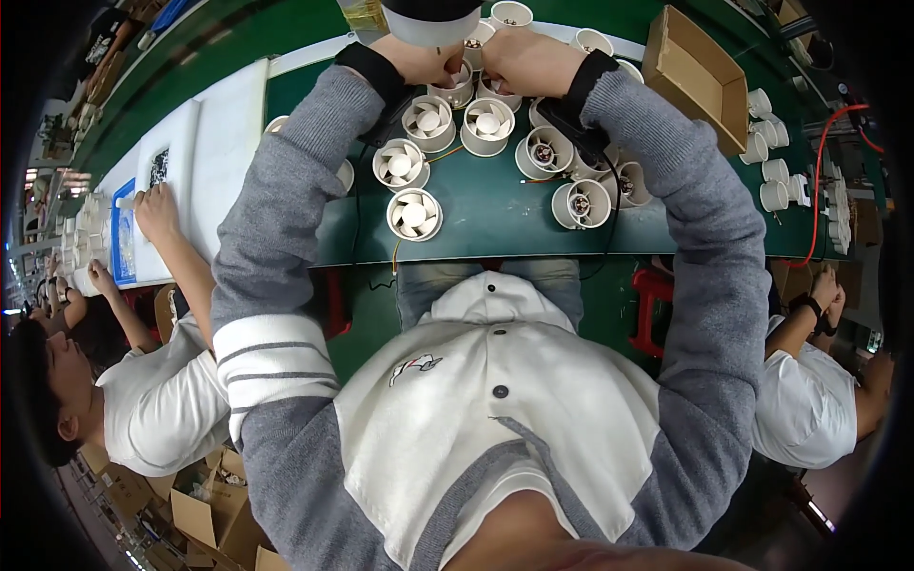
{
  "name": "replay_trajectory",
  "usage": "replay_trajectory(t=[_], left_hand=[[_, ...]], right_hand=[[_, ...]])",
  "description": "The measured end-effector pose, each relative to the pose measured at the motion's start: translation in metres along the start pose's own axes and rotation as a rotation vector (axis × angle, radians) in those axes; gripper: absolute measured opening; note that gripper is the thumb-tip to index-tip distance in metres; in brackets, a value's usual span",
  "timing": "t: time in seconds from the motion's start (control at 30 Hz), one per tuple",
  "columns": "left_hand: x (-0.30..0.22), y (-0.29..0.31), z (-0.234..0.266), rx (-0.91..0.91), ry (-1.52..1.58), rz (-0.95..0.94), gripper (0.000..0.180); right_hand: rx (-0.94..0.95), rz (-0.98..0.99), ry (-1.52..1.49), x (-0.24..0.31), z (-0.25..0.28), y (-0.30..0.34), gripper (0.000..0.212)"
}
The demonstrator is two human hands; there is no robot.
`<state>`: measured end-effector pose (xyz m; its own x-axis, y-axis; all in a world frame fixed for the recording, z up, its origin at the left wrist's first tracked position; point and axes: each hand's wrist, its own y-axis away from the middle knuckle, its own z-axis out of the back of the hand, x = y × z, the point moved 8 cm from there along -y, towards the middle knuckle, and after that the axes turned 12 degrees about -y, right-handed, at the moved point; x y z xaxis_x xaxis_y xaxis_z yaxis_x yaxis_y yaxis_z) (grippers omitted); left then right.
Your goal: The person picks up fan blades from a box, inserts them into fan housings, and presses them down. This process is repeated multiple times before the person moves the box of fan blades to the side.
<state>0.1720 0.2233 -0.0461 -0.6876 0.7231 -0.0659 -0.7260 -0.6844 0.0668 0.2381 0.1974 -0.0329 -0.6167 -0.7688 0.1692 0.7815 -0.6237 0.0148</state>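
Note:
At the far side of the green table [476, 205], my left hand [419, 62] bends over a white round fan housing [452, 93], its fingers pinched at the opening. Beside it my right hand [533, 62] is curled, fingertips down at the rim of another white housing [500, 98]. Whatever either hand pinches is hidden. Nearer to me stand several white fans with blades, among them one fan [488, 122] and the nearest fan [414, 215]. On the right are housings without blades, such as an open housing [581, 204] showing a motor core inside.
An open cardboard box [700, 81] sits beyond my right forearm. A black-and-white round object [431, 21] partly covers the view above my hands. Co-workers sit on both sides; one's hand [157, 211] is by a blue tray [124, 233]. A red hose [819, 190] hangs at right.

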Motion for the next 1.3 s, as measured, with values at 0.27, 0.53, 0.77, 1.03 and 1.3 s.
replay_trajectory(t=[0.27, 0.53, 0.77, 1.03, 1.3], left_hand=[[0.021, 0.049, 0.031, -0.339, 0.114, -0.024, 0.02], [-0.014, 0.137, 0.078, -0.482, 0.202, 0.281, 0.019], [-0.053, 0.152, 0.033, -0.425, 0.302, 0.288, 0.019], [-0.064, 0.146, 0.03, -0.425, 0.333, 0.299, 0.02], [-0.08, 0.136, 0.038, -0.445, 0.306, 0.233, 0.022]], right_hand=[[-0.176, 0.063, -0.386, -0.027, 0.075, 0.056, 0.02], [0.038, -0.626, -0.111, -0.256, 0.038, 0.218, 0.032], [0.188, -0.677, -0.209, -0.278, -0.011, 0.213, 0.047], [-0.072, -0.335, -0.757, -0.239, -0.007, 0.192, 0.047], [0.06, -0.373, -0.742, -0.253, -0.022, 0.183, 0.04]])
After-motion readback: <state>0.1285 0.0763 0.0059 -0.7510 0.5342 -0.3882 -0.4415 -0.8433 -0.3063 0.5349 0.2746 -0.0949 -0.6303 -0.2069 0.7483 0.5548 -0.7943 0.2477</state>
